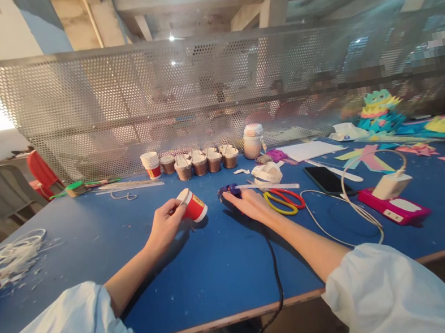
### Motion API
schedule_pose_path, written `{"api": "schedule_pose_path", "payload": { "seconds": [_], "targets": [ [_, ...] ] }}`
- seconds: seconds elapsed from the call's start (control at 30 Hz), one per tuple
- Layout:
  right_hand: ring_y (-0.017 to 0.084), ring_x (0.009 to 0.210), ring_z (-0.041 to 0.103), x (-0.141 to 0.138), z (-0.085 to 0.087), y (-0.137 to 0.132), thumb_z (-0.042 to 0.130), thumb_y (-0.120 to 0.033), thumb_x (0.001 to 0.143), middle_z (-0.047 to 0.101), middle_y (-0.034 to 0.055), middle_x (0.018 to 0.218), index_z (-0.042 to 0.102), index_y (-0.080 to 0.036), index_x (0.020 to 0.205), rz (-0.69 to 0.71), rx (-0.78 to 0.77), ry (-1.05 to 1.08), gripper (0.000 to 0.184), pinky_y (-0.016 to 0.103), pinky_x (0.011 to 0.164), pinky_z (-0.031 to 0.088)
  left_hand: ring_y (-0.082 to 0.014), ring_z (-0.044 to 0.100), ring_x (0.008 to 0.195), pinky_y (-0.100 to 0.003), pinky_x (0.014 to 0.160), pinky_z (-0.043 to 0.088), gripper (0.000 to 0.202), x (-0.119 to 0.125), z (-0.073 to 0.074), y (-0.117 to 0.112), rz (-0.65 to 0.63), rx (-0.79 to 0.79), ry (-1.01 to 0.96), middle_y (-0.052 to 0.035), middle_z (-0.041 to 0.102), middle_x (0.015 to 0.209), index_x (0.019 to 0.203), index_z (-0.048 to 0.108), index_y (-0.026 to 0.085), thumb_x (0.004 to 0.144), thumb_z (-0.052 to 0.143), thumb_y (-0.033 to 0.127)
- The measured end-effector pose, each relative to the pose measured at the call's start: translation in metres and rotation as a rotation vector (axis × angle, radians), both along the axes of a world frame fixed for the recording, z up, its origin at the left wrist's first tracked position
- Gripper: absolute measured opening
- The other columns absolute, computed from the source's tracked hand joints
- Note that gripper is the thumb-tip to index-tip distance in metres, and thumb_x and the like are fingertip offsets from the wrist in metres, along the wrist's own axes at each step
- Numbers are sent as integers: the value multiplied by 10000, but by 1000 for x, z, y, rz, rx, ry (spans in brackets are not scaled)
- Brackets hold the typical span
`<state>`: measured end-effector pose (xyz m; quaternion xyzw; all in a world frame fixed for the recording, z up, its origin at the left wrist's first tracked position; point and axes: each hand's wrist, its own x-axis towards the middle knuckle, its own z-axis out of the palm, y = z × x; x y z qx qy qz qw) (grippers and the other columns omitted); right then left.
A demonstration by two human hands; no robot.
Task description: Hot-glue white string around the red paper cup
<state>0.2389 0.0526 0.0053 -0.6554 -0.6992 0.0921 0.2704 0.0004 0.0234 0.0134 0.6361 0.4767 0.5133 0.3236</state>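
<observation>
My left hand (166,222) pinches the rim of a red and white paper cup (196,205), which is tilted on its side just above the table. My right hand (250,205) is closed around a dark blue hot glue gun (227,191); a translucent glue stick (277,185) juts out of its back to the right, and a black cord (276,272) runs down over the table edge. The gun's nozzle is hard to make out. Scissors (286,201) with red and yellow handles lie by my right wrist, beside a white roll (266,175).
At the back stand stacked paper cups (151,166) and several brown-wrapped cups (200,164) near a jar (253,141). A phone (327,179), white cable and pink power strip (396,207) lie right, with coloured paper (370,159) beyond. White cord (10,255) is coiled left.
</observation>
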Motion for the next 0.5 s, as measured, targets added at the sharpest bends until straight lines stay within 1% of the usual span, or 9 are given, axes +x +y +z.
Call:
{"api": "schedule_pose_path", "payload": {
  "seconds": [0.07, 0.17, 0.2, 0.27, 0.33, 0.4, 0.43, 0.47, 0.5],
  "targets": [
    [232, 769, 648, 2, 6, -6, 417, -652, 866, 699, 73, 771, 703, -220, 842, 36, 69, -87, 519, 293, 664, 431, -125, 496, 576, -225, 537, 376, 233, -1, 1, 1, 27, 23, 3, 11, 568, 605, 662, 609, 159, 756, 554, 365],
    [226, 716, 629, 9, 16, -14, 464, -669, 835, 693, 85, 767, 701, -213, 801, 5, 152, -225, 515, 283, 607, 393, -124, 484, 578, -230, 549, 372, 243, -2, 4, 2, 81, 53, 5, 13, 552, 583, 627, 605, 156, 754, 553, 358],
    [220, 677, 617, 11, 20, -17, 474, -676, 826, 682, 83, 731, 700, -212, 767, -4, 143, -253, 519, 281, 585, 375, -124, 481, 580, -231, 553, 372, 243, -3, 5, 2, 101, 60, 6, 12, 547, 578, 620, 603, 155, 754, 553, 351],
    [192, 565, 563, 17, 26, -22, 472, -682, 824, 611, 57, 582, 667, -213, 637, 18, 88, -276, 541, 277, 547, 334, -124, 477, 585, -231, 556, 371, 241, -4, 6, 3, 132, 63, 5, 11, 541, 575, 621, 602, 153, 759, 548, 344],
    [155, 455, 467, 19, 32, -28, 462, -690, 824, 477, 15, 441, 575, -214, 495, 80, 4, -261, 589, 277, 511, 286, -124, 473, 588, -231, 557, 370, 246, -5, 6, 3, 144, 64, 8, 11, 540, 582, 640, 604, 152, 767, 543, 353],
    [127, 407, 382, 16, 36, -36, 459, -684, 828, 383, -17, 396, 485, -214, 438, 180, -68, -225, 612, 277, 488, 246, -123, 479, 599, -231, 570, 376, 250, -6, 6, 3, 141, 82, 31, 10, 551, 605, 678, 612, 151, 775, 538, 369],
    [118, 408, 364, 12, 36, -39, 466, -665, 836, 374, -25, 400, 462, -212, 440, 238, -76, -199, 602, 274, 485, 237, -124, 486, 608, -231, 581, 381, 250, -6, 5, 4, 135, 99, 52, 8, 562, 624, 704, 618, 151, 781, 535, 375],
    [113, 424, 369, 7, 36, -43, 482, -625, 850, 396, -31, 421, 461, -209, 461, 312, -61, -169, 571, 269, 488, 239, -125, 495, 617, -233, 594, 387, 248, -7, 4, 4, 131, 122, 78, 6, 575, 644, 728, 622, 153, 787, 532, 376],
    [111, 455, 398, 0, 34, -46, 503, -568, 866, 441, -33, 457, 476, -206, 492, 386, -14, -131, 521, 261, 501, 255, -128, 505, 628, -235, 609, 395, 242, -7, 4, 4, 128, 150, 112, 3, 587, 663, 748, 625, 157, 793, 527, 373]
  ]
}}
